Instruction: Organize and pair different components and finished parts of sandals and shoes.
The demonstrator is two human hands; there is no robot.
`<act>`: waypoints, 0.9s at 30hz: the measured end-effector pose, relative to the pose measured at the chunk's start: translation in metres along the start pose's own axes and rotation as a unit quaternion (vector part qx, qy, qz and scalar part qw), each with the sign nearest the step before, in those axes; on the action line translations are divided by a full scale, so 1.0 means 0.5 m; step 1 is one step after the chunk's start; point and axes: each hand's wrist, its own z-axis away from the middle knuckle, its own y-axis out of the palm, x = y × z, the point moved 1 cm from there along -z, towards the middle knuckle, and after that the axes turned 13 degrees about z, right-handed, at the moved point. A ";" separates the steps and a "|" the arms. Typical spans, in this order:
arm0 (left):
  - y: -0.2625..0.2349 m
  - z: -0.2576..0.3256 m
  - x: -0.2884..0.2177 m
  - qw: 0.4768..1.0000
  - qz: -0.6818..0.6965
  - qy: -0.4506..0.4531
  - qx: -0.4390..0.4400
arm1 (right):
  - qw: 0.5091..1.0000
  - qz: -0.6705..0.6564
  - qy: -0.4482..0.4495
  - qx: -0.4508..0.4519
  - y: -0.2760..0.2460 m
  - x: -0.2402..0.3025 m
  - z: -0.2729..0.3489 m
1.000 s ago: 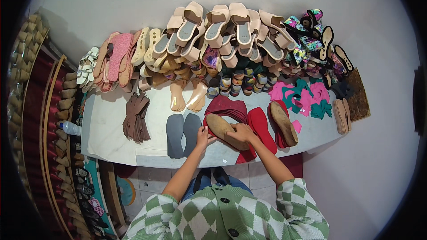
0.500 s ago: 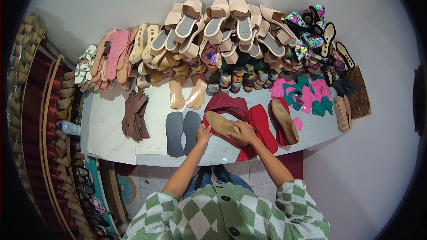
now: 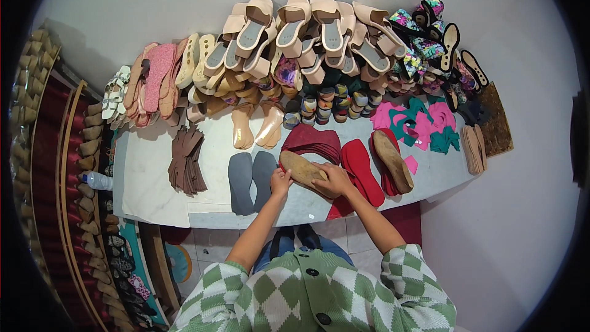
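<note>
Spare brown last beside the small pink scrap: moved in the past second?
No, no visible move: the spare brown last stays just left of the small pink scrap.

I'm in a shoemaking workshop: heeled sandals [image 3: 330,35] crowd top centre, foot-shaped forms [image 3: 91,133] line the left, grey soles [image 3: 240,183] lie mid-frame.

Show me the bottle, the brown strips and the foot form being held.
Bottle [image 3: 99,181], head view: on its side.
Brown strips [image 3: 186,161], head view: near the middle of the bunch.
Foot form [image 3: 298,166], head view: on its upward-facing surface, between the hands.
</note>
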 end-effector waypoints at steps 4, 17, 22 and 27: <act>-0.030 -0.022 0.019 0.982 -0.135 0.121 -0.045 | 1.000 0.012 -0.001 0.019 0.000 0.012 -0.005; -0.005 0.052 -0.093 0.879 -0.405 0.249 -0.023 | 0.993 0.031 0.034 0.110 0.034 -0.020 0.020; -0.010 0.045 -0.058 0.885 -0.366 0.285 -0.028 | 0.990 0.034 0.063 0.118 0.040 0.012 0.040; -0.007 0.046 -0.075 0.892 -0.351 0.284 -0.008 | 0.992 0.008 0.105 0.075 0.034 0.055 0.056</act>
